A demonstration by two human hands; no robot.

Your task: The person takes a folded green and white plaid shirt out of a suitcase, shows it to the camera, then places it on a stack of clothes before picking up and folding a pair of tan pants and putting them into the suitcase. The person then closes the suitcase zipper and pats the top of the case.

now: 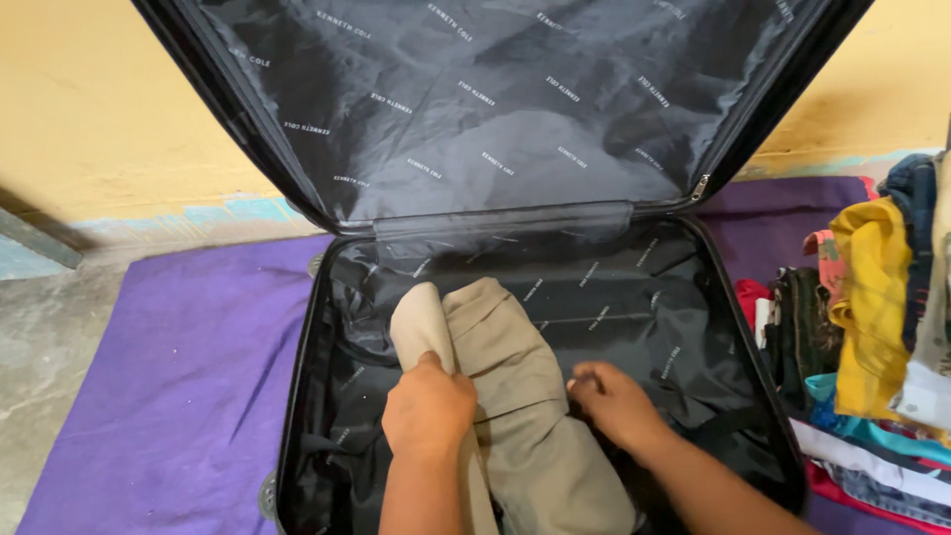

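both hands rest on the folded beige garment (515,396) inside the open suitcase (297,376). left hand (428,408): fingers curled, gripping the garment's left fold. right hand (614,396): fingers bent, pressing on the garment's right edge; whether it grips cannot be told. the hands are apart, with the garment between them.

largest to smallest: the purple mat (168,386) lies under the suitcase, against the yellow wall (89,99). the suitcase lid (495,99), lined in black, stands open on the far side. the garment lies in the near left of the suitcase base. a pile of mixed clothes (872,327) sits just right of the suitcase.
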